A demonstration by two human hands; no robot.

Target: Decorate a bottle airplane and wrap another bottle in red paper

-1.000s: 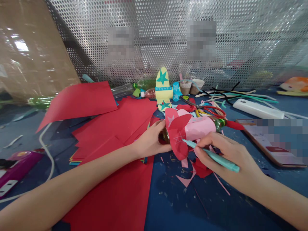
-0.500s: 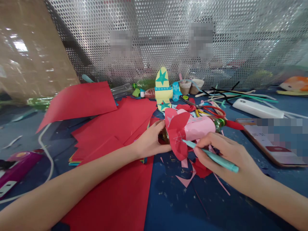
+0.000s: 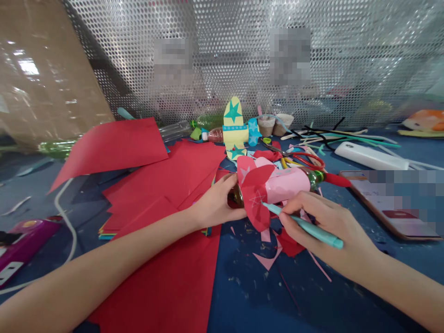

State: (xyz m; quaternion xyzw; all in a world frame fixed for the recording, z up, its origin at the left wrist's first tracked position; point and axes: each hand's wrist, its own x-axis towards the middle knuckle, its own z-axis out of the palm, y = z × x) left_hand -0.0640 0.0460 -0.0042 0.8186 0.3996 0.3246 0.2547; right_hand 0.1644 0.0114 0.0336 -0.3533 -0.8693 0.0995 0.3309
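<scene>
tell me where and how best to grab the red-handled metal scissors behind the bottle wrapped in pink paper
Probably best by the red loop handles, from above and the right: they lie toward the right, while the metal blades point left near red paper scraps. The pink-wrapped bottle lies on the near side, so a low reach from there looks awkward.

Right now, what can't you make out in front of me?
All in the head view:
Left end of the pink-wrapped bottle: partly hidden by your left hand.
Phone screen: partly covered by pixelation, its text too small to read.
Purple device: cut off by the left edge.
Orange object: blurred, cut off by the right edge.
</scene>
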